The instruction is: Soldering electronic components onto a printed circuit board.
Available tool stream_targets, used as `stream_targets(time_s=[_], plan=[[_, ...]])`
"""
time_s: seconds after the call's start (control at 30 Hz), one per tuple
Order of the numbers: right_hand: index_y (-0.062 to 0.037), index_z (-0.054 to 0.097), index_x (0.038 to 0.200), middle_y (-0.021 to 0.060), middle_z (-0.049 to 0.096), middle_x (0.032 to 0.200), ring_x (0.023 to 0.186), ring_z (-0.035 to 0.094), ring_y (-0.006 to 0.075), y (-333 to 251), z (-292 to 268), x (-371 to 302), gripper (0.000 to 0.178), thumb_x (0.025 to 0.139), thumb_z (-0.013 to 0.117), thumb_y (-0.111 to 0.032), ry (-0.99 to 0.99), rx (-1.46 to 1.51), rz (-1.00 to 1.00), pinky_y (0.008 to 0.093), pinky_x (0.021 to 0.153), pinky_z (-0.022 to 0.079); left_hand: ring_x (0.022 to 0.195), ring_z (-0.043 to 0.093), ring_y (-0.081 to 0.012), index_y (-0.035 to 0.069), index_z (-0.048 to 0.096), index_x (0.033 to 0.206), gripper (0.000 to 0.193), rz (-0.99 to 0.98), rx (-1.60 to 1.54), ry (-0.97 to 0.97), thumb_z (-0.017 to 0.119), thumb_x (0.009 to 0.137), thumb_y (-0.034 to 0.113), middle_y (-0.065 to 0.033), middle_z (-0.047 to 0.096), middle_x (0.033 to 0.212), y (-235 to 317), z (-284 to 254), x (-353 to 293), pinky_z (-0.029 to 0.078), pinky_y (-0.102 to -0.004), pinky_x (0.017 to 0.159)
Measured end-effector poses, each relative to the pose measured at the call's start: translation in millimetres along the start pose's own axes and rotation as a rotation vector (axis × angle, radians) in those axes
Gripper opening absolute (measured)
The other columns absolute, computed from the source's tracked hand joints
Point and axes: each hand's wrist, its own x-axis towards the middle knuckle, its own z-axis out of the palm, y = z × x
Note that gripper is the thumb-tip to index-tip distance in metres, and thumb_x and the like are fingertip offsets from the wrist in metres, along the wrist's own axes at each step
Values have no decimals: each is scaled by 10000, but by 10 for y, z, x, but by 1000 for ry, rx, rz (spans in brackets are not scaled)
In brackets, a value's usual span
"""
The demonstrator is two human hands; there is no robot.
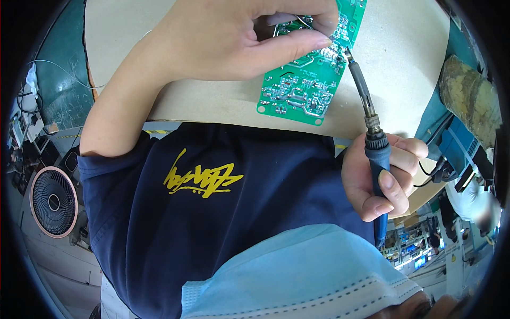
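Observation:
A green circuit board (295, 85) lies on a beige board, its upper part covered by my left hand (228, 40). Thumb and forefinger of that hand are pinched around a thin solder wire (304, 21). In my right hand (380, 178) is a blue-handled soldering iron (376, 141), held like a pen with its shaft angled up and to the left. The iron's tip (348, 51) is at the right edge of the circuit board, close to the left fingertips; whether it touches a joint I cannot tell.
The beige board (393, 69) rests on a teal mat (61, 95). A brown, rough-looking bundle (470, 95) and a blue box (458, 142) with black cables stand at the right. At the left is a round fan (53, 202). Another person (475, 202) is in the right background.

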Motion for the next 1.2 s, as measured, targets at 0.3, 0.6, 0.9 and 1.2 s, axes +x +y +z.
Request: stream_targets(time_s=[0.3,0.6,0.9,1.2], plan=[[-99,649,935,-20,403,636,552,465,160,-105,17,201,348,968,419,-359,-87,-59,-30,347,633,435,665,528,-222,51,718,859,130,51,-65,56,786,755,14,-28,590,689,-44,-13,-6,451,-341,726],[-114,659,933,-22,396,633,574,489,165,-146,40,299,288,925,453,-315,-201,-95,-8,346,639,417,668,534,-215,84,704,845,105,65,-15,-3,777,779,45,-26,586,696,-70,-17,-28,448,-336,734],[-115,674,927,-26,398,645,580,493,153,-180,54,389,285,923,507,-346,-273,-137,-45,340,628,392,682,533,-216,91,698,839,106,82,-23,6,781,784,58,-25,575,690,-99,3,-46,447,-334,725],[-138,681,974,-16,456,693,640,510,147,-404,42,546,212,910,563,-302,-462,-258,43,337,655,408,709,531,-189,87,692,838,121,37,-14,37,771,757,46,-2,620,726,-63,-27,-66,420,-295,606]])
